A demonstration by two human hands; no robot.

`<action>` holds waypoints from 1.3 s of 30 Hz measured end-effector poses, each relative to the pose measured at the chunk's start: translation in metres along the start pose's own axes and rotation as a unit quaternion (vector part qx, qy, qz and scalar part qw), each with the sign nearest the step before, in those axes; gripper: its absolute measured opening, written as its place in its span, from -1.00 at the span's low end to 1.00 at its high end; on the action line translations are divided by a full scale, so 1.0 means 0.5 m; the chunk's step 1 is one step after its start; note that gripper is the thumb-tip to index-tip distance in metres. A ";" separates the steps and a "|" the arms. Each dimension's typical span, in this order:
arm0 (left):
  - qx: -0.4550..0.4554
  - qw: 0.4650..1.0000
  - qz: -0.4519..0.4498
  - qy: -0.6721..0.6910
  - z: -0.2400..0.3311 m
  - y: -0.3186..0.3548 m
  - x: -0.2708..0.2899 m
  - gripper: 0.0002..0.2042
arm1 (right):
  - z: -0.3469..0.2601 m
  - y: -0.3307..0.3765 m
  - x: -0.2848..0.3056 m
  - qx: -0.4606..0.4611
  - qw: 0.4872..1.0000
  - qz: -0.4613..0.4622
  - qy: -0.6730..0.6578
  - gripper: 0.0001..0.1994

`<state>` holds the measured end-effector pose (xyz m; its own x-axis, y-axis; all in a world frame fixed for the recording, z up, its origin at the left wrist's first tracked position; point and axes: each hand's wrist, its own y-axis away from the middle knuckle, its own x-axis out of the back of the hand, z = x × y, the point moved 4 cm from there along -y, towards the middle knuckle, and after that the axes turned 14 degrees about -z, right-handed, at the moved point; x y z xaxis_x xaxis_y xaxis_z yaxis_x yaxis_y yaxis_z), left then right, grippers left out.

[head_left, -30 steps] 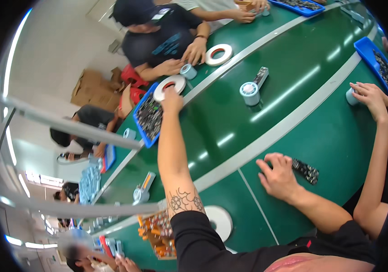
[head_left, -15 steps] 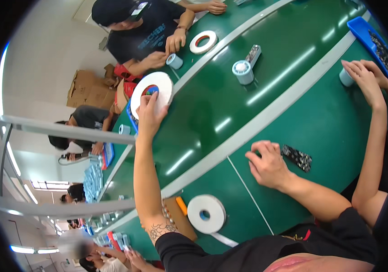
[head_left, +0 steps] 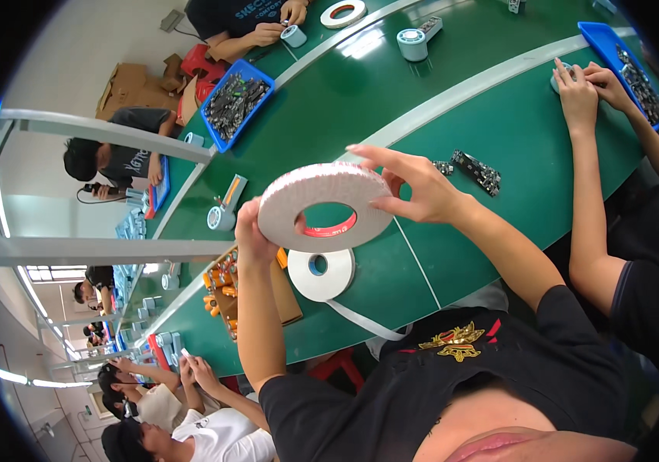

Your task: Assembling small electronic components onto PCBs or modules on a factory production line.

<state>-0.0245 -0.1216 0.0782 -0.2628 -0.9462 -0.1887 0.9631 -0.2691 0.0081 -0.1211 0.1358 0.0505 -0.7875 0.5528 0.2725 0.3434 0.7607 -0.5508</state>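
- White roll with a red core: in the left hand, which is closed on its rim near 9 o'clock, a fingertip showing through the hole. It is held up with its face toward the wearer.
- Right hand: at the roll's 2 to 3 o'clock edge, thumb and forefinger spread around the rim; I cannot tell whether they grip it.
- Second roll, at 6 o'clock from the first, flat on the green counter, its loose strip running off toward 5 o'clock.
- Carton beside it, toward 7 o'clock, with orange parts.
- Pale blue device at 9 o'clock, its arm angled up.
- Dark board between 2 and 3 o'clock, just beyond the right hand.
- Blue tray between 10 and 11 o'clock, filled with small dark parts.
- Another device at 1 o'clock, farther off.
- Co-worker's hands at 2 o'clock, around a pale blue piece.
- Third roll at 12 o'clock, across the counter.
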 end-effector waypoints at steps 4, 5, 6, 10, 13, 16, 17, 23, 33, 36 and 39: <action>-0.118 0.850 0.326 -0.398 0.041 0.007 -0.016 -0.67 | -0.018 -0.009 -0.016 -0.094 0.994 0.053 -0.019 -0.28; -0.121 0.851 0.324 -0.396 0.040 0.000 -0.032 -0.67 | -0.007 -0.012 -0.018 -0.094 0.994 0.054 -0.015 -0.28; -0.133 0.804 0.276 -0.510 0.051 -0.015 -0.079 -0.62 | 0.001 -0.019 -0.015 -0.063 0.992 0.095 0.063 -0.26; -0.068 0.873 0.169 -0.453 -0.019 -0.056 -0.149 -0.38 | -0.001 -0.031 -0.062 -0.024 0.989 0.103 0.107 -0.23; -0.084 0.954 0.184 -0.222 -0.067 -0.072 -0.137 -0.27 | 0.004 -0.024 -0.091 0.010 0.995 0.065 0.072 -0.32; -0.137 0.903 0.209 -0.350 -0.077 -0.050 -0.125 -0.27 | 0.013 -0.011 -0.075 0.014 0.998 0.064 -0.004 -0.46; -0.137 0.878 0.217 -0.404 -0.071 -0.041 -0.135 -0.27 | 0.013 -0.013 -0.069 0.009 0.998 0.064 -0.006 -0.46; -0.139 0.796 0.239 -0.538 -0.090 -0.017 -0.152 -0.18 | 0.014 -0.018 -0.073 0.056 0.988 0.071 0.121 -0.63; -0.121 0.786 0.239 -0.558 -0.111 0.004 -0.155 -0.20 | 0.016 -0.022 -0.059 0.055 0.988 0.060 0.132 -0.85; -0.106 0.847 0.291 -0.432 -0.102 0.019 -0.118 -0.25 | 0.028 -0.003 -0.029 0.048 0.997 0.061 -0.024 -0.86; -0.122 0.800 0.267 -0.524 -0.087 0.019 -0.142 -0.27 | 0.008 -0.011 -0.039 0.008 0.995 0.094 0.041 -0.79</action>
<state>0.0056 -0.0492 0.0488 0.4070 -0.5799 0.7057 0.9040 0.1452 -0.4021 -0.1100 0.1193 0.0450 -0.6657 0.7112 0.2260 0.4722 0.6360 -0.6103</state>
